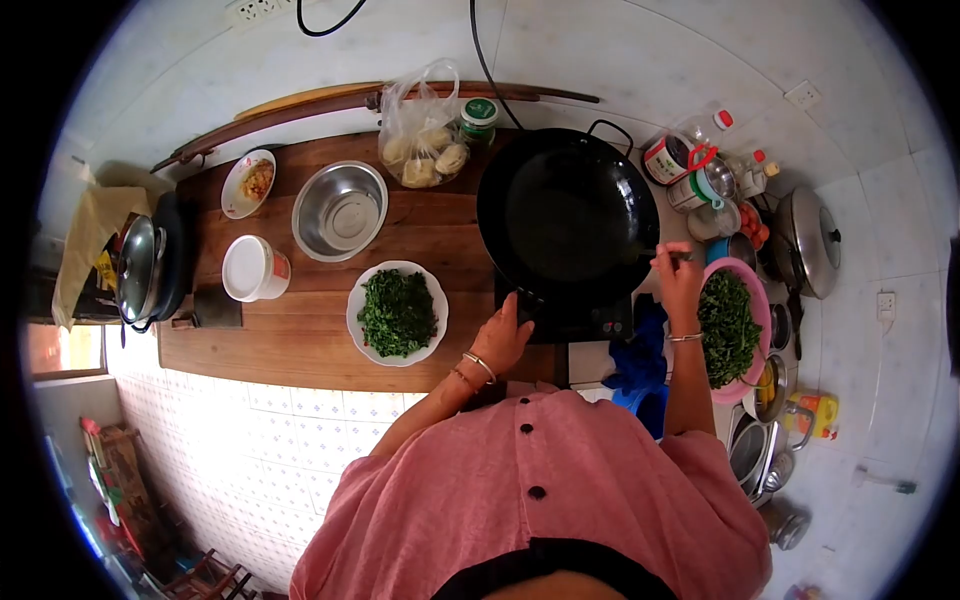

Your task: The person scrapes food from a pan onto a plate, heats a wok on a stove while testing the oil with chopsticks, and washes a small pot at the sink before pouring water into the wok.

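Observation:
A large black wok (560, 225) rests on a black cooktop (600, 322) in front of me, its inside dark and shiny. My left hand (503, 338) is closed at the wok's near-left rim, where its loop handle sits; the hand mostly covers that handle. Over the right rim, my right hand (678, 270) grips a thin dark utensil handle (650, 253), whose other end is lost against the black wok. Left of my left hand stands a white plate (437, 331) heaped with chopped greens (397, 313). Beside my right forearm is a pink basin (757, 295) of leafy greens (728, 330).
A metal bowl (340, 212), white tub (256, 269), small dish of chopped food (248, 184), bag of pale rounded pieces (424, 150) and green-lidded jar (479, 117) stand on the wooden counter (290, 340). Bottles (705, 128), a lidded pan (808, 243) and a blue cloth (637, 350) are at right.

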Demonstrator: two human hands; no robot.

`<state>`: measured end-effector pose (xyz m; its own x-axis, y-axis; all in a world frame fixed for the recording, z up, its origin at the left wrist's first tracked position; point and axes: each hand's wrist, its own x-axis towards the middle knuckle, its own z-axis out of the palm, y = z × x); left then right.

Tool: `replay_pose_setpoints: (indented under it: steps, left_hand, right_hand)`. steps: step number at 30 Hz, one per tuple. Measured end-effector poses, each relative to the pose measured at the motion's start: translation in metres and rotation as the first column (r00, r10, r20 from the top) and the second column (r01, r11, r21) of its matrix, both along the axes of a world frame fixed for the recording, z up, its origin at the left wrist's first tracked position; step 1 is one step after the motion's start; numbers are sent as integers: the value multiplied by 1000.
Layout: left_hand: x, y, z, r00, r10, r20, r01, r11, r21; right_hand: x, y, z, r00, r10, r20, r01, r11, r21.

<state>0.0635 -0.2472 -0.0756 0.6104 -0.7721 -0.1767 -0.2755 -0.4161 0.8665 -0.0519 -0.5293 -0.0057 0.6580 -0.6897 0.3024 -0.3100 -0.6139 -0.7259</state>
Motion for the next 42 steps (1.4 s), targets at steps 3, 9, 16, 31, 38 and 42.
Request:
replay_pose_setpoints:
  steps: [3, 9, 16, 31, 38, 42]
  left_hand:
    - [0, -1, 0, 1000, -3, -4, 3, 1000, 10]
    - [1, 1, 2, 1000, -8, -11, 8, 1000, 5]
    - [2, 0, -3, 1000, -10, -16, 10, 1000, -14]
    - [-2, 0, -7, 999, 0, 39, 1, 1000, -27]
    - [-3, -2, -7, 998, -13, 56, 13, 1000, -6]
    - [-1, 1, -9, 998, -5, 55, 7, 1000, -23]
  right_hand:
    - [4, 25, -15, 999, 44, -10, -44, 999, -16]
    - [15, 32, -33, 989, 52, 139, -60, 997, 57]
    - [8, 37, 32, 985, 31, -170, -36, 999, -26]
    - [3, 50, 35, 997, -4, -82, 11, 996, 85]
    - [24, 78, -12, 980, 198, -32, -200, 973, -113]
    - [20, 77, 12, 990, 140, 18, -141, 982, 128]
